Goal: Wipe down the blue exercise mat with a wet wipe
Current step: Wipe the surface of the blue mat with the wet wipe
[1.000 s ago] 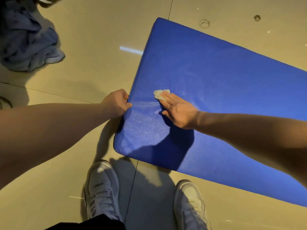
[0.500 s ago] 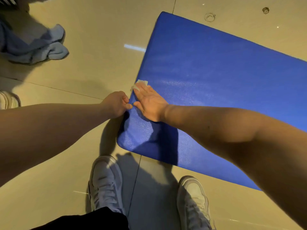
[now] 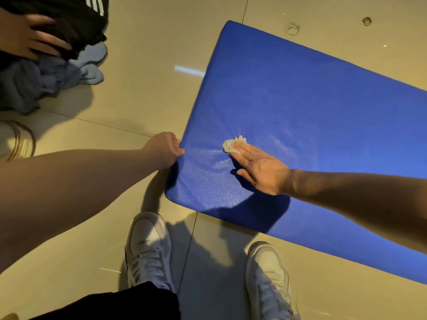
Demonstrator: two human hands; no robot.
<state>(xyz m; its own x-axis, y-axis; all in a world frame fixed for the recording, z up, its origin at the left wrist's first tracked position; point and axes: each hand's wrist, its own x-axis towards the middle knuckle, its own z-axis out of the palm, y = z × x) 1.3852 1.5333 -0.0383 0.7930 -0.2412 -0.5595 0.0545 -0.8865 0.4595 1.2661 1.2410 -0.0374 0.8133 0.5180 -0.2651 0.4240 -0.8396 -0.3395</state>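
Diagonally, the blue exercise mat [image 3: 312, 107] lies flat on the glossy beige tiled floor [image 3: 150, 65], running from the centre of the frame out past the right edge. A crumpled white wet wipe [image 3: 232, 144] sits on the mat near its left short edge, just right of frame centre. The right hand [image 3: 263, 169] lies palm-down on the mat, its fingers [image 3: 242, 151] straight and pressed together, their tips pressing on the wipe. The left hand [image 3: 163, 150] grips the mat's left edge, fingers curled and thumb tip on the top surface. Two white shoes [image 3: 147, 248] stand at the bottom of the frame, near the mat's lower corner. At upper left a heap of blue cloth [image 3: 46, 82] lies beside a black striped garment [image 3: 78, 21], where another person's hand [image 3: 27, 40] rests.
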